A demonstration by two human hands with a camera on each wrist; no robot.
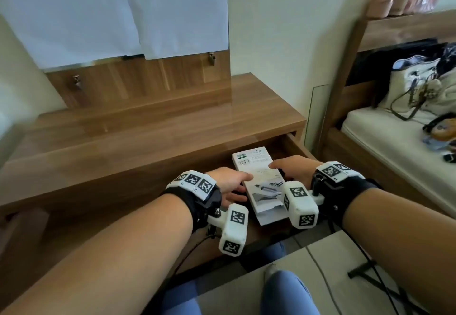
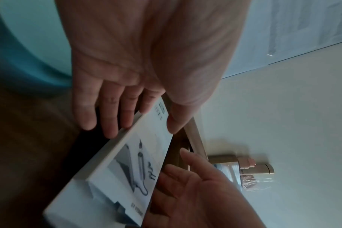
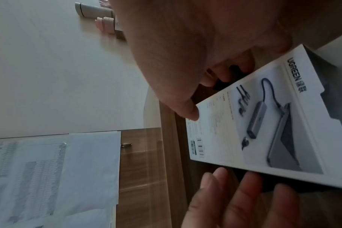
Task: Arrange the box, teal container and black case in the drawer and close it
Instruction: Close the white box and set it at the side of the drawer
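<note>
A white box (image 1: pixel 256 179) printed with a hub picture lies lengthwise in the open drawer (image 1: pixel 297 145) under the wooden desk (image 1: pixel 148 132). My left hand (image 1: pixel 243 187) holds its left edge, thumb on the top face and fingers (image 2: pixel 111 123) along the side. On the box's right edge, my right hand (image 1: pixel 278 170) has its thumb on the box (image 3: pixel 263 123) and its fingers curled by a black object (image 3: pixel 224 83), maybe the black case. A teal rounded shape (image 2: pixel 20 54), likely the teal container, shows left of my left hand. The head view shows no teal container.
A paper-covered mirror (image 1: pixel 123 13) stands at the back of the desk. To the right is a wooden bench with a cushion (image 1: pixel 385 142) and bags (image 1: pixel 417 85). Pink bottles (image 1: pixel 382 1) sit on its shelf. Cables (image 1: pixel 320 270) run over the floor by my knees.
</note>
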